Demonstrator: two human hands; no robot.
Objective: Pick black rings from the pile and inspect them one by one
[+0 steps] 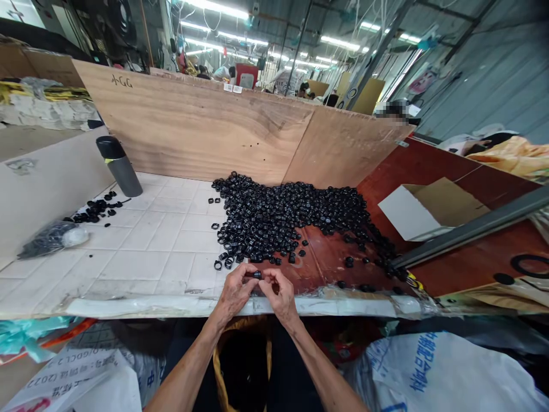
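Observation:
A small black ring-shaped part is held between my two hands at the table's front edge. My left hand pinches it from the left with curled fingers. From the other side, the fingertips of my right hand close on the same part. Just beyond my hands lies a wide heap of small black parts, spread over white and dark red table surface. A few single rings lie at the heap's left edge, near my left hand.
A dark bottle stands at the left, near a plastic bag and scattered black pieces. A wooden board closes the back. An open carton and metal bar are right. Below the edge is an open yellow-rimmed bag.

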